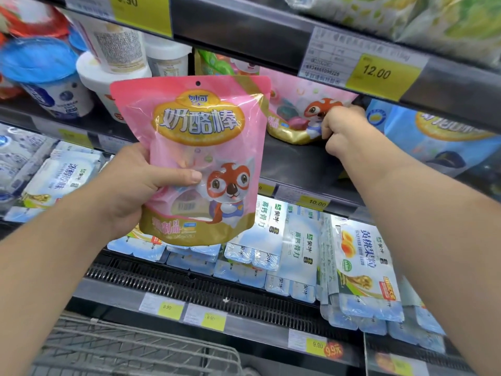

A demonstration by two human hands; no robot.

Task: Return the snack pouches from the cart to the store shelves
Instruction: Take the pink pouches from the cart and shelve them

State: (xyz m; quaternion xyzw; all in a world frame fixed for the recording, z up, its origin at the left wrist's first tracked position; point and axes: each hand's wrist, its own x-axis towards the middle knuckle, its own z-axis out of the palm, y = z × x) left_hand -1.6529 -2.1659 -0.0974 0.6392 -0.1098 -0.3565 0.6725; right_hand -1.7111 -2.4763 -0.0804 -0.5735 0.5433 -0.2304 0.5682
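My left hand (141, 183) grips a pink and gold snack pouch (200, 158) with a cartoon fox, held upright in front of the shelves, thumb across its front. A second pouch of the same kind (295, 109) leans on the middle shelf (292, 164) behind it. My right hand (344, 128) reaches onto that shelf with curled fingers gripping the right edge of this second pouch. The wire cart (130, 346) shows at the bottom left, below my left arm.
Blue pouches (444, 142) stand right of the pink one. White and blue tubs (81, 74) fill the shelf's left side. Pale blue yoghurt packs (292, 248) crowd the lower shelf. Yellow price tags (379, 74) line the shelf edges above.
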